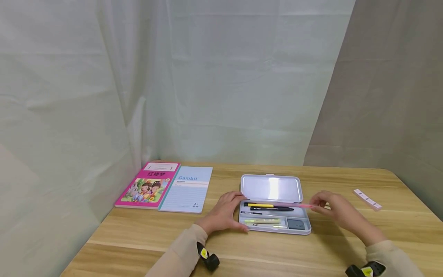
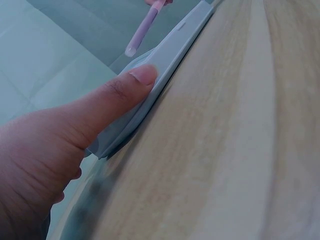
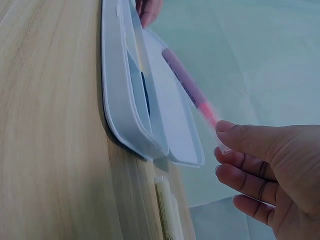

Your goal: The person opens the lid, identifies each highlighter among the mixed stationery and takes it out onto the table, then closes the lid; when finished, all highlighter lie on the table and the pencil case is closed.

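A white pencil case (image 1: 309, 230) lies with its lid (image 1: 270, 186) raised at the back. My left hand (image 1: 226, 211) grips its left end, thumb along the front wall and fingers at the back corner. The thumb (image 2: 120, 95) shows against the case's side in the left wrist view. My right hand (image 1: 335, 209) pinches one end of a pink pen (image 3: 187, 82) between thumb and fingers, and the pen slants above the open case. Inside are a yellow-and-black pen (image 1: 261, 205), a black pen (image 1: 282, 209), a yellow-green highlighter (image 1: 264, 221) and a dark grey block (image 1: 295, 224).
A pink picture book (image 1: 147, 188) and a pale blue notebook (image 1: 187, 188) lie side by side at the left. On the right is a narrow pink-and-white strip (image 1: 367, 199). Behind the wooden table (image 1: 277, 254) hangs a pale curtain (image 1: 242, 96).
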### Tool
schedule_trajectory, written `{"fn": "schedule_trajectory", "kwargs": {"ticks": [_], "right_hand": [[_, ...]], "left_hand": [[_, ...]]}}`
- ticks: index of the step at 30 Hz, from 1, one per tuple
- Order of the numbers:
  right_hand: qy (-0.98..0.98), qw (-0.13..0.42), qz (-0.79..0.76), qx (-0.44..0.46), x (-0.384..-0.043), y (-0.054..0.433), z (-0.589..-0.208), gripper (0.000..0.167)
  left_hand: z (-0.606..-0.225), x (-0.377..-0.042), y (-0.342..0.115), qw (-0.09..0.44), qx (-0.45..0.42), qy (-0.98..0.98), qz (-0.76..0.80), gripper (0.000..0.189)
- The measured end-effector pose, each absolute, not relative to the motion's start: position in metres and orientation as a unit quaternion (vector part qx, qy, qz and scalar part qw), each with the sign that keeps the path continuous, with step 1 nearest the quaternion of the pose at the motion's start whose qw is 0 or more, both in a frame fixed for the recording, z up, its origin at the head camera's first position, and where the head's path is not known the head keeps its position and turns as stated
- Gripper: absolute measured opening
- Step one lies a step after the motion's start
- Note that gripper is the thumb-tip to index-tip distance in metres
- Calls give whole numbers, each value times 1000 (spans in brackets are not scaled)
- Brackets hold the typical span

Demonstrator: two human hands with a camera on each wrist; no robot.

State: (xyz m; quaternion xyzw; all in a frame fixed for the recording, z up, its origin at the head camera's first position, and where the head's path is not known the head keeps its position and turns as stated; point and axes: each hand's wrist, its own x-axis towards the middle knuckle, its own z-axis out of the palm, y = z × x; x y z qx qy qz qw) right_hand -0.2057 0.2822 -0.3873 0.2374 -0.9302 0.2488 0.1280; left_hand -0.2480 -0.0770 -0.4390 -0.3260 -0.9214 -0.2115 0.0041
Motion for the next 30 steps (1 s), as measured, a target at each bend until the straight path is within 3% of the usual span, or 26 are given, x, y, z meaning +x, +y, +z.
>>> {"fn": "schedule_trajectory", "kwargs": {"ticks": [30], "right_hand": [[-920, 222, 227, 229, -185, 334, -402, 20]], "left_hand": [[-441, -249, -77, 8, -328, -921, -208, 95]]}}
